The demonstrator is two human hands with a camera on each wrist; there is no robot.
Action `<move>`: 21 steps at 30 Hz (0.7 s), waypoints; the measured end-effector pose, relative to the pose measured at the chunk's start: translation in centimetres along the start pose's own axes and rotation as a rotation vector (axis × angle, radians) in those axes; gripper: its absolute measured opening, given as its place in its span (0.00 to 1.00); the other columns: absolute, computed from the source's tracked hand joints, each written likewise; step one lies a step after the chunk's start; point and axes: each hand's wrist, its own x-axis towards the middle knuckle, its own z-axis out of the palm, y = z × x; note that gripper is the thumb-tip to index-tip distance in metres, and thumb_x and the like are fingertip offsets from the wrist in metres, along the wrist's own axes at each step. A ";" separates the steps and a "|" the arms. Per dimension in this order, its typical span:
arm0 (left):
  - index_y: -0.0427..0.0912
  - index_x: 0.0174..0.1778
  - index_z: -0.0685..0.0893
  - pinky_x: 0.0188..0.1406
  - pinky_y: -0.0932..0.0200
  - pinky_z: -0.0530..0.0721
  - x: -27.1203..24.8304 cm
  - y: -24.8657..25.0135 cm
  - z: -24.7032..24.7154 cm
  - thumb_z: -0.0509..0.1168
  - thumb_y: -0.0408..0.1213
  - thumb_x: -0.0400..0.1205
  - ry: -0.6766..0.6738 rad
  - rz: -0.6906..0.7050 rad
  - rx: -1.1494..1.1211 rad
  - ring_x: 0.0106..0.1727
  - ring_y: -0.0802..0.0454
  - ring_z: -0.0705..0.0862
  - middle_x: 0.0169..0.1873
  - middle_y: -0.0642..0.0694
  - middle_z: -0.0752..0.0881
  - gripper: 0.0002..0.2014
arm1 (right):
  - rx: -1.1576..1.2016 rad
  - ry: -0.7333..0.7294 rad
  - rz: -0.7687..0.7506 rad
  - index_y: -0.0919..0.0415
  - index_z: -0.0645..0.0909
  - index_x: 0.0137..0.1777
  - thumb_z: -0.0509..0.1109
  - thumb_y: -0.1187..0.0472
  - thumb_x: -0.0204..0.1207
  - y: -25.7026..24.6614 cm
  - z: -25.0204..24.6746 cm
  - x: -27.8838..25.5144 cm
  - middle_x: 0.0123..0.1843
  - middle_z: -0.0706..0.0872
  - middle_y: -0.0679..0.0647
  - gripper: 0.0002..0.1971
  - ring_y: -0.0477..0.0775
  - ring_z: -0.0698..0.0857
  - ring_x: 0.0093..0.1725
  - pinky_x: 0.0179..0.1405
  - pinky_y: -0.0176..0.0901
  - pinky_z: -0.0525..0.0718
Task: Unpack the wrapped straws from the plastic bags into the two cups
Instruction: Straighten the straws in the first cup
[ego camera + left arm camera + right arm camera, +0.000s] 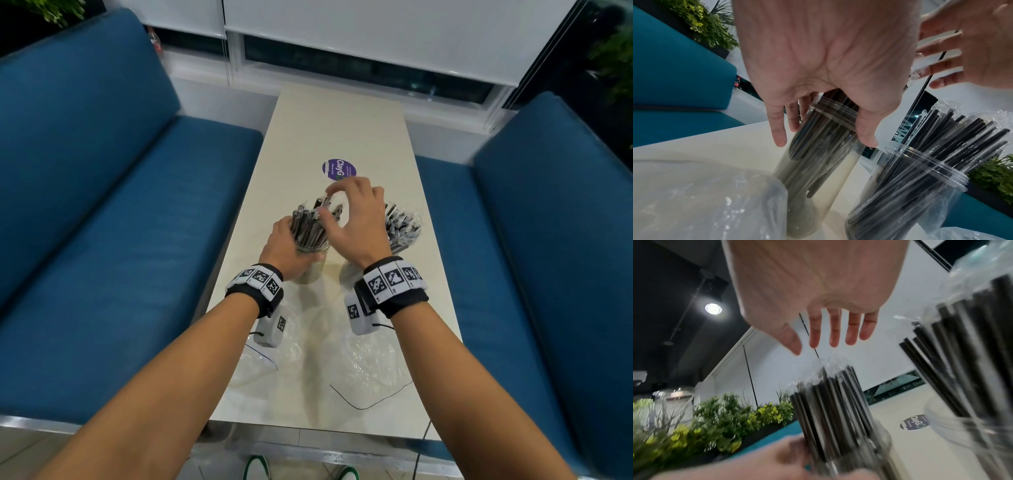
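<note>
Two clear cups stand mid-table, both full of black wrapped straws. My left hand point(291, 240) point(822, 139) grips the left cup point(310, 270) point(818, 162) just below its rim, fingers on one side and thumb on the other. Above the left cup's straws point(308, 222) point(830, 402) my right hand point(342, 202) point(830, 344) hovers with fingers spread and holds nothing. The right cup point(920, 178) point(962, 426) stands close beside it, its straws point(402, 222) fanned out; my right wrist hides its body in the head view.
Two crumpled clear plastic bags point(373, 359) point(260, 366) lie flat on the white table point(342, 130) near its front edge. A thin black cable point(370, 401) crosses the right bag. A purple sticker point(339, 168) lies beyond the cups. Blue benches point(120, 240) point(548, 257) flank the table.
</note>
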 end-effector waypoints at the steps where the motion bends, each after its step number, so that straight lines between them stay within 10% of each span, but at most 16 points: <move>1: 0.43 0.84 0.66 0.77 0.42 0.81 0.0 0.0 0.0 0.86 0.53 0.70 0.003 0.002 -0.001 0.76 0.41 0.80 0.77 0.43 0.74 0.51 | 0.036 0.034 0.012 0.50 0.82 0.64 0.71 0.52 0.79 0.0 0.0 0.9 0.67 0.80 0.51 0.14 0.57 0.74 0.64 0.68 0.57 0.78; 8: 0.44 0.84 0.64 0.78 0.40 0.82 0.2 -0.3 0.1 0.87 0.51 0.70 -0.006 -0.012 -0.013 0.77 0.41 0.80 0.79 0.43 0.74 0.52 | -0.111 -0.553 0.043 0.40 0.83 0.68 0.67 0.33 0.78 -1.6 1.6 4.1 0.71 0.79 0.56 0.22 0.65 0.76 0.73 0.73 0.67 0.79; 14: 0.47 0.84 0.65 0.72 0.39 0.86 0.7 -0.5 0.2 0.86 0.61 0.62 -0.015 -0.041 -0.009 0.73 0.44 0.83 0.77 0.47 0.75 0.58 | -0.184 -0.544 -0.062 0.48 0.86 0.58 0.71 0.56 0.74 -1.7 1.6 3.6 0.60 0.84 0.52 0.13 0.58 0.81 0.63 0.69 0.64 0.75; 21: 0.45 0.86 0.63 0.78 0.39 0.82 0.5 -0.8 0.2 0.86 0.57 0.66 -0.013 -0.022 -0.033 0.78 0.43 0.80 0.80 0.46 0.72 0.57 | 0.002 -0.469 -0.033 0.39 0.74 0.75 0.70 0.49 0.68 -1.3 -0.8 3.4 0.71 0.82 0.43 0.32 0.49 0.78 0.74 0.79 0.69 0.59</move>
